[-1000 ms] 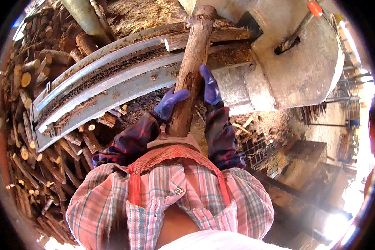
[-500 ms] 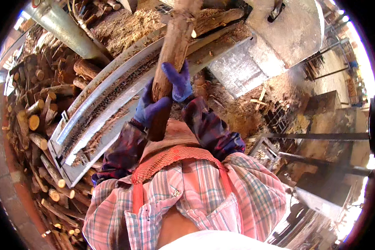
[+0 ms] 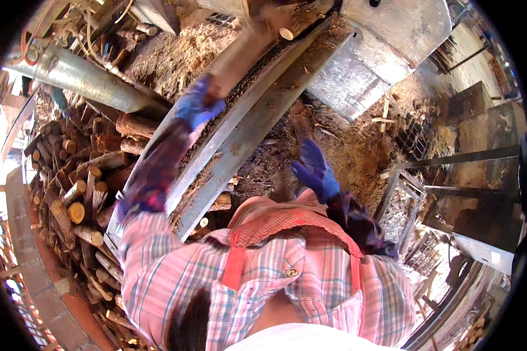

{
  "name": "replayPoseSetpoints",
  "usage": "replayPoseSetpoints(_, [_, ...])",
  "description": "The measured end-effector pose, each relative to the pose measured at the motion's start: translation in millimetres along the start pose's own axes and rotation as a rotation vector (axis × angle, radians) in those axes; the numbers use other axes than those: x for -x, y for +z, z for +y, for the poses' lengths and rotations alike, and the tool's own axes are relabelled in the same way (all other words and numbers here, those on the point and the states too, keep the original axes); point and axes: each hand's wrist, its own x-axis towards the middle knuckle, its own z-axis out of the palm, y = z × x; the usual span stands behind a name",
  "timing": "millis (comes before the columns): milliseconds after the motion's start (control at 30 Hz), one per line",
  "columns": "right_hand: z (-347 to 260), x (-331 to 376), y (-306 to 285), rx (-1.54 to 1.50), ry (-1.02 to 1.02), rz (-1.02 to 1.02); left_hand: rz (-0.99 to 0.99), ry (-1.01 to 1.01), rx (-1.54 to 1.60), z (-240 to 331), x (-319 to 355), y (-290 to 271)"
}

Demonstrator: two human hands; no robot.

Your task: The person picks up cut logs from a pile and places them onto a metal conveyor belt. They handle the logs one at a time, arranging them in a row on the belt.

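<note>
A long brown log [image 3: 238,60], smeared by motion, lies along the metal trough [image 3: 246,130] and points away toward the top of the view. My left hand [image 3: 198,105], in a purple-blue glove, is at the log's near end, with thumb and fingers on either side of it. Lower and to the right, my right hand [image 3: 317,171] wears the same kind of glove. It is off the log, open and holding nothing, above the debris-strewn ground. The log's far end is blurred beside another log with a pale cut end [image 3: 286,34].
A large pile of cut logs [image 3: 76,212] fills the left side. A thick metal cylinder [image 3: 79,76] with hoses runs above it. Metal plating [image 3: 357,82] stands at the upper right, a metal frame [image 3: 401,187] at the right. Sawdust [image 3: 170,67] covers ground beyond the trough.
Both hands held the log up in front of me. Now the log is lower, along the trough; my right hand has let go and moved right, while my left stays at its near end.
</note>
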Motion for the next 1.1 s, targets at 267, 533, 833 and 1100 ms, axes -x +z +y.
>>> replayPoseSetpoints(267, [143.1, 128.3, -56.2, -0.097, 0.21, 0.517, -0.113, 0.286, -1.321, -51.1, -83.9, 24.7])
replayPoseSetpoints(533, [91.8, 298.8, -30.8, 0.076, 0.715, 0.727, -0.526, 1.14, -0.467, -77.9, 102.0, 334.9])
replayPoseSetpoints(833, [213.2, 455.9, 43.6, -0.599, 0.442, 1.323, -1.878, 0.733, -0.493, -191.4, 363.0, 435.2])
replayPoseSetpoints(1100, [261.7, 628.4, -31.6, -0.29, 0.522, 1.704, -1.725, -0.077, -1.017, -262.5, 358.5, 482.1])
